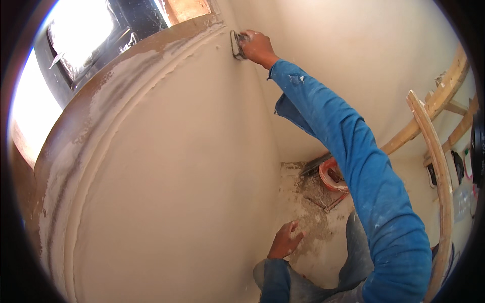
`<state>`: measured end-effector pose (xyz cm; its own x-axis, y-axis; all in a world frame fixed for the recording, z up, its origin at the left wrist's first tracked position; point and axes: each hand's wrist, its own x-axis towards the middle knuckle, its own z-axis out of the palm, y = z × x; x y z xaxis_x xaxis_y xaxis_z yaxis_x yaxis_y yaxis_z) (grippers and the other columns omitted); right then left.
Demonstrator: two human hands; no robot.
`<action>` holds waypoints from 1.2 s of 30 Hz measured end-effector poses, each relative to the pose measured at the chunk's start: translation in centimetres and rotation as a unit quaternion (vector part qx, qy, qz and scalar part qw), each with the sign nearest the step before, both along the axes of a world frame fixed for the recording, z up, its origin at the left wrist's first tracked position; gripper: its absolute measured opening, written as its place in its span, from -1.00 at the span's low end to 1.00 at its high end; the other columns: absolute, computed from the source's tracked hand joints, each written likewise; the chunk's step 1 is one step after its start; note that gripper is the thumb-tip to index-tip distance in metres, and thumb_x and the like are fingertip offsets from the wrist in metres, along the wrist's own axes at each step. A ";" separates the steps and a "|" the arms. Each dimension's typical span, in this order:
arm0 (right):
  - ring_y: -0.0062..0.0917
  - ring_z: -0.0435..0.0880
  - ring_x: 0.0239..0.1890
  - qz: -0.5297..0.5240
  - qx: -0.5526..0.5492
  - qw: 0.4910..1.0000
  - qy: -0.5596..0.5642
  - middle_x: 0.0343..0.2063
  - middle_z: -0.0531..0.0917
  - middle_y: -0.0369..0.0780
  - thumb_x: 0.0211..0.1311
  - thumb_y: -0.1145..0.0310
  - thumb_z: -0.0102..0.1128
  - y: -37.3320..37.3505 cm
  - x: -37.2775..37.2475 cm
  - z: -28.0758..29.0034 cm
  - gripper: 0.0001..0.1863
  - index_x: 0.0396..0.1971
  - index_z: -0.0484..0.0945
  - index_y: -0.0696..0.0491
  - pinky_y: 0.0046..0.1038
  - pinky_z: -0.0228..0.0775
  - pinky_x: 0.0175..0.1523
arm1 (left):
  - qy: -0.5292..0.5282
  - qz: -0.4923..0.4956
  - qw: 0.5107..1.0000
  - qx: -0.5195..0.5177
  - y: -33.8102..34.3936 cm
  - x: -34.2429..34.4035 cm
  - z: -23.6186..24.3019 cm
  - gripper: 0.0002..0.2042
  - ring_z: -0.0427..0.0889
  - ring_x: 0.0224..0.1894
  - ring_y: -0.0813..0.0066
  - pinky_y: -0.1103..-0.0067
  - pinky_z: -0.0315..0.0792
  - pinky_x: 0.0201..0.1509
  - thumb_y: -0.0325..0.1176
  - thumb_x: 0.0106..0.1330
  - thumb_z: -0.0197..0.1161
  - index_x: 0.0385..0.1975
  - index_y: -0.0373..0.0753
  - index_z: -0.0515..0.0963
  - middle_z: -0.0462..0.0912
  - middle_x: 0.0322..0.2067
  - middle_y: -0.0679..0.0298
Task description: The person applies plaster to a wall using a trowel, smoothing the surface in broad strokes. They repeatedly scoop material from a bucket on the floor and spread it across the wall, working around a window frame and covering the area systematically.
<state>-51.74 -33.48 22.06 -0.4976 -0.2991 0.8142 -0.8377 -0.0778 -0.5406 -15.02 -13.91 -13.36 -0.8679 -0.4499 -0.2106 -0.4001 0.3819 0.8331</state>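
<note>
My right hand (258,49) reaches up to the far corner where two smooth plastered walls meet. Its fingers are wrapped round a small flat hand tool with a dark rim (235,45), which looks like a trowel or a sanding block. The tool lies against the wall (166,151) close to the corner, just below the wall's top edge. Low in the view, my left hand (286,240) hangs near my knee with its fingers loosely bent and apart. Nothing shows in it.
An orange-red bucket (331,175) stands on the stained floor (308,202), partly behind my right arm. Wooden poles (433,151) lean at the right. A plastic bottle (462,199) is by the right rim. Beyond the wall's rough curved-looking edge (81,136) is a window opening with a dark object (139,20).
</note>
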 end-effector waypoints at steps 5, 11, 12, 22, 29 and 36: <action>-0.16 0.63 -0.03 0.098 -0.095 0.990 -0.024 -0.10 0.66 0.01 0.16 0.30 0.17 1.4 1.5 0.7 -0.58 0.02 0.55 0.14 -0.30 0.42 0.11 | 0.004 0.003 1.000 0.017 -0.1 -0.1 -0.5 -0.40 0.48 0.19 0.14 0.35 0.36 0.25 -0.04 0.31 0.25 0.21 -0.34 0.37 0.50 0.11 -0.04; -0.31 0.66 -0.14 0.208 -0.006 0.977 0.054 -0.15 0.67 -0.07 0.14 0.36 0.21 3.8 3.8 -0.5 -0.60 0.02 0.55 0.05 -0.36 0.47 -0.01 | -0.013 -0.007 1.000 0.002 -0.2 -0.3 -0.7 -0.37 0.49 0.19 0.14 0.35 0.37 0.24 0.02 0.30 0.25 0.21 -0.34 0.36 0.50 0.11 -0.06; -0.31 0.66 -0.17 0.204 0.008 0.977 0.065 -0.19 0.68 -0.08 0.14 0.38 0.20 4.0 3.9 -0.4 -0.63 -0.01 0.55 0.06 -0.37 0.48 -0.05 | -0.018 -0.004 1.000 0.008 -0.2 -0.3 -0.6 -0.37 0.48 0.20 0.13 0.34 0.36 0.25 0.01 0.30 0.25 0.21 -0.36 0.35 0.49 0.12 -0.08; -0.45 0.62 -0.15 0.180 -0.066 0.979 0.075 -0.17 0.66 -0.14 0.23 0.35 0.20 5.1 6.6 -1.0 -0.64 0.02 0.51 0.11 -0.41 0.45 -0.03 | -0.020 -0.007 1.000 -0.002 0.4 -0.3 -0.3 -0.35 0.47 0.21 0.12 0.34 0.36 0.26 0.05 0.31 0.23 0.22 -0.34 0.34 0.47 0.14 -0.05; -0.54 0.62 -0.17 0.245 -0.075 0.965 -0.049 -0.22 0.67 -0.16 0.26 0.33 0.18 6.6 8.8 -0.8 -0.64 0.04 0.52 0.09 -0.45 0.47 -0.07 | -0.012 -0.003 1.000 0.022 0.6 -0.4 -0.2 -0.38 0.45 0.23 0.10 0.35 0.36 0.25 -0.04 0.32 0.24 0.22 -0.37 0.33 0.47 0.15 -0.07; -0.34 0.64 -0.11 0.267 -0.057 0.961 0.050 -0.17 0.66 -0.09 0.17 0.37 0.22 8.1 11.2 -1.8 -0.64 -0.01 0.53 0.08 -0.37 0.45 0.02 | -0.013 -0.010 1.000 0.017 0.5 -1.1 -0.5 -0.35 0.46 0.22 0.16 0.36 0.34 0.27 0.03 0.31 0.23 0.24 -0.33 0.33 0.47 0.15 -0.03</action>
